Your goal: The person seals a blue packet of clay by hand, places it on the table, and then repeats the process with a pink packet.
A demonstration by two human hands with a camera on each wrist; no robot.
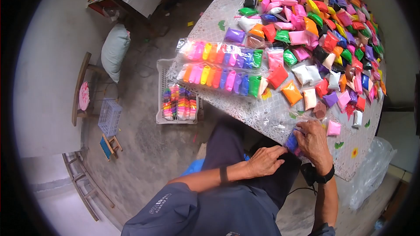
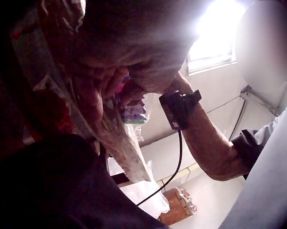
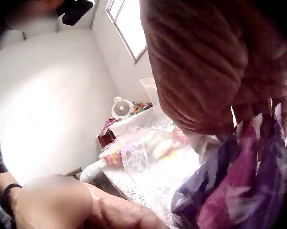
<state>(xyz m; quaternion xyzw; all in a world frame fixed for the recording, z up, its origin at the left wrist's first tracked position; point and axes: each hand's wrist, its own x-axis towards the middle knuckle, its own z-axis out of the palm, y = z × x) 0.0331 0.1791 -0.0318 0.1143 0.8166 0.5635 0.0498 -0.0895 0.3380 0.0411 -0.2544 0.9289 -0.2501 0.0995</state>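
Note:
At the table's near edge in the head view, the right hand [image 1: 313, 142] grips a row of blue and purple packets [image 1: 292, 142] in clear plastic, its fingers bent over them. The left hand [image 1: 267, 161] is just left of the row, over the lap, index fingertip at the row's lower end and thumb apart from it. In the right wrist view, purple and pink packets [image 3: 224, 191] lie under the right hand [image 3: 205, 67]. The left wrist view is dark: clear film [image 2: 122, 143] hangs by the left hand's fingers [image 2: 93, 93]; their exact contact is hard to make out.
Loose coloured packets [image 1: 306, 22] are heaped over the table's far and right parts. Two filled clear bags [image 1: 218, 54] [image 1: 218, 80] lie at the table's left edge. A white crate [image 1: 177, 121] with packets is on the floor, left of the table. Clear plastic [image 1: 372, 170] hangs at right.

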